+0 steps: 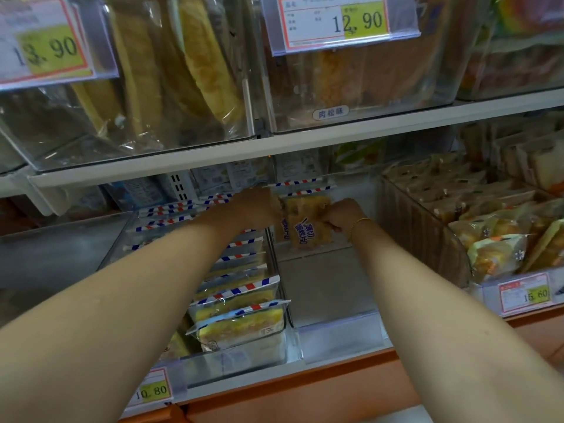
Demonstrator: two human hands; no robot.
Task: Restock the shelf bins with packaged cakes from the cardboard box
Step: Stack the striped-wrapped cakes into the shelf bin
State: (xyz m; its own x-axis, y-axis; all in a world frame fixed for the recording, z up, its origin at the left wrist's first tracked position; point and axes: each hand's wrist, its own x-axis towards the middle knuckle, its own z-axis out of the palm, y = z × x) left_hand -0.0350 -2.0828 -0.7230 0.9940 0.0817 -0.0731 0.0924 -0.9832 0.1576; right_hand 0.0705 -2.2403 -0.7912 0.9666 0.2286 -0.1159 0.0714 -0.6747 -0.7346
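Head view: both arms reach deep into the middle bin (329, 294). Left hand (254, 206) and right hand (341, 216) each grip a side edge of one packaged cake (308, 222), fingers curled on it. The pack stands upright at the bin's back, beside another pack. Judgement: light load; the cake is soft and crushable, the film wrapper slick. Best hold is the sealed side edges or flat faces, with no squeeze mid-pack. Left neighbour bin (244, 303) stands full. Cardboard box not in view.
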